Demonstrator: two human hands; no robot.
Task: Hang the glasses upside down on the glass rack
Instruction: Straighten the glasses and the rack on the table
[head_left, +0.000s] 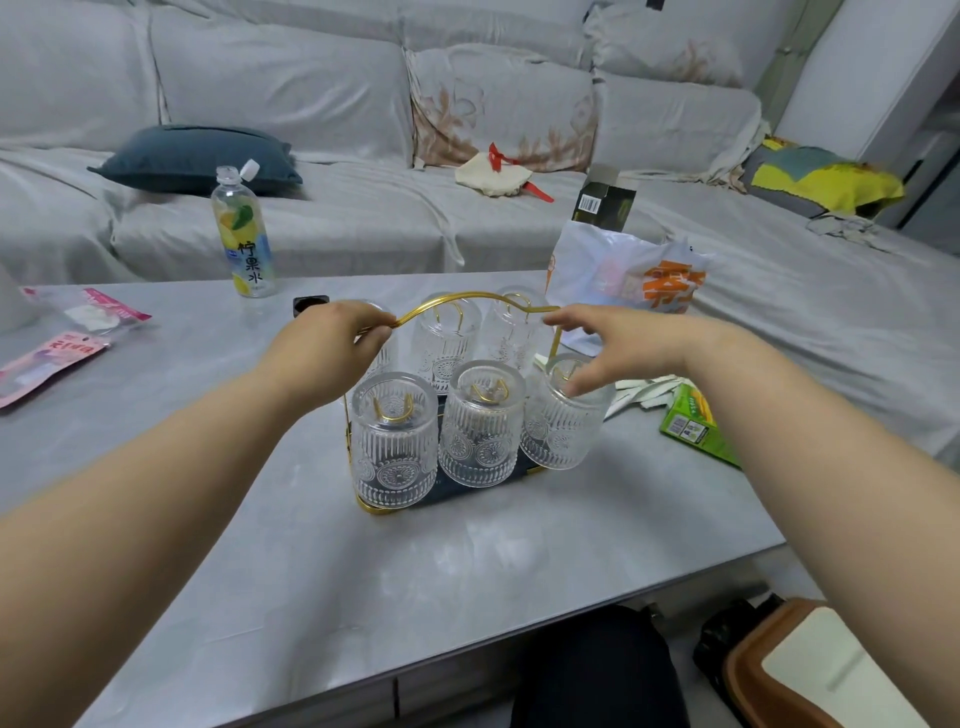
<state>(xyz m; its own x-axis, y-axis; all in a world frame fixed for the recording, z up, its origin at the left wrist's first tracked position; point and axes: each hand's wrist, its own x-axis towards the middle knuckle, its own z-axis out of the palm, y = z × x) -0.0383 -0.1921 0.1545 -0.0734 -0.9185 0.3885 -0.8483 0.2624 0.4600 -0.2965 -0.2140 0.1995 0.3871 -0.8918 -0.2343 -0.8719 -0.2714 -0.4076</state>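
Observation:
A gold wire glass rack (467, 300) stands on the grey table (363, 571). Several embossed clear glasses hang upside down on its pegs, in a front row and a back row. The front row holds a left glass (393, 441), a middle glass (483, 423) and a right glass (563, 415). My left hand (332, 348) grips the left end of the rack's top handle. My right hand (608, 345) hovers at the handle's right end, fingers spread, with fingertips touching the base of the front right glass. The back left glass is mostly hidden behind my left hand.
A lemon water bottle (244, 234) stands at the table's far edge. Pink packets (52, 358) lie at the left. A white plastic bag (628, 275) and a green carton (696, 421) sit to the right of the rack. A grey sofa (363, 156) runs behind the table.

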